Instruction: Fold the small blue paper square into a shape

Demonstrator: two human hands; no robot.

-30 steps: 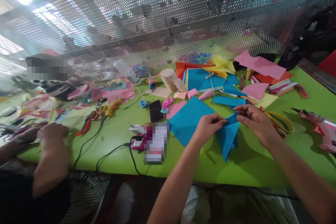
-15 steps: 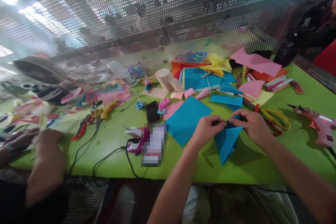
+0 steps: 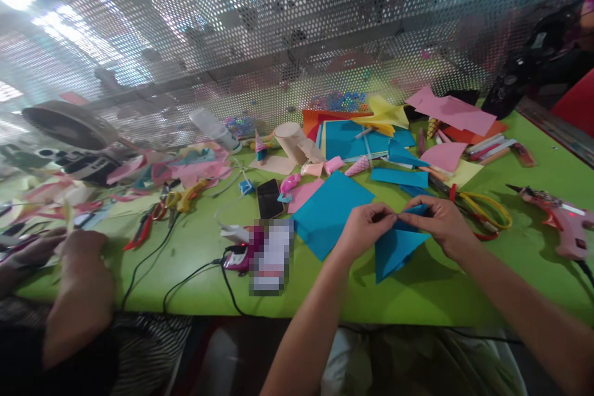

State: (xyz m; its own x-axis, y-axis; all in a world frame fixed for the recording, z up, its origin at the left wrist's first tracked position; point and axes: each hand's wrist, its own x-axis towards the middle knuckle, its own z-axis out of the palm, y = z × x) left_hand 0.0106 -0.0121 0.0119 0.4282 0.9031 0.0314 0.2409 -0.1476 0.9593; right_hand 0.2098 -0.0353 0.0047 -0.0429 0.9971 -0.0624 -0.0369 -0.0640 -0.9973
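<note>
Between my two hands is a piece of folded blue paper point(image 3: 398, 253), its pointed lower flaps hanging just over the green table. My left hand point(image 3: 371, 226) pinches its upper edge with thumb and fingertips. Close beside it, my right hand point(image 3: 429, 219) pinches the same edge from the other side, and the fingertips of both hands nearly meet. Part of the paper is hidden behind my fingers. A flat blue paper square point(image 3: 331, 213) lies on the table to the left, partly beneath my left hand and forearm.
Yellow-handled scissors point(image 3: 487, 210) and a pink glue gun point(image 3: 563, 219) lie to the right. A dark phone point(image 3: 270, 199), a purple device point(image 3: 245, 253) with cables and a toilet roll point(image 3: 290, 139) are left of centre. A co-worker's hands point(image 3: 78, 247) are at far left.
The folded blue paper has turned a little in my hands, its lower tip swinging left and up. My fingertips have come closer together.
</note>
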